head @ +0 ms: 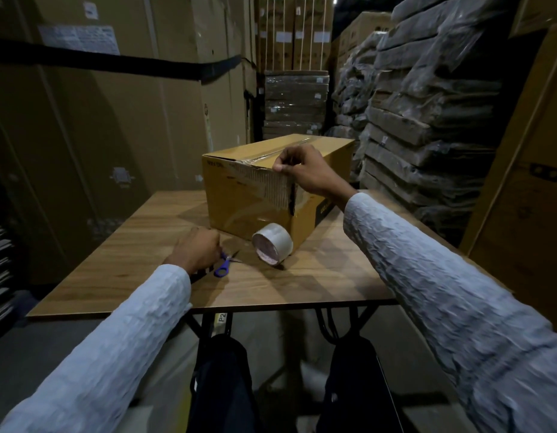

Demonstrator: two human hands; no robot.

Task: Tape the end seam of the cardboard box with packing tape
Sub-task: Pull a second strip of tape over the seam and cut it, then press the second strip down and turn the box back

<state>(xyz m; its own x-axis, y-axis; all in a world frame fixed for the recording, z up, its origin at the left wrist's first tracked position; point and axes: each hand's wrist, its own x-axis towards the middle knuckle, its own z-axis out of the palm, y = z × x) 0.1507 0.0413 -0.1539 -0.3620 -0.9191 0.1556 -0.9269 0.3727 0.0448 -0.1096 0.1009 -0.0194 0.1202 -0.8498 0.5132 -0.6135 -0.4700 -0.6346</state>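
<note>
— On the counter (121, 245), what's the biggest thing?

— That's the cardboard box (246, 198), lying lengthwise away from the person, its near end facing them. Clear tape already runs along the top seam and folds over the near edge.

— Where are the hands?

— One, the right hand (305, 170), sits at the box's top near edge, its fingers (282, 164) curled and pinching or pressing the tape strip (277, 189) where it turns down onto the end face. From there the strip hangs down the end, looking loose lower down.

— And the roll?

— Leaning against the box's lower near corner on the counter is the packing tape roll (272, 243); I'd guess it's still joined to the strip, though I can't see the link clearly.

— The other hand?

— Down on the counter near the box, the left hand (196, 250) has its fingers closing round the purple-handled scissors (225, 264), blades pointing toward the roll.

— So which step is this?

— Likely cutting: the end strip is anchored, and next the scissors need lifting to the tape between box and roll while the upper hand holds it taut. After that, smoothing the tail flat over the end seam.
</note>
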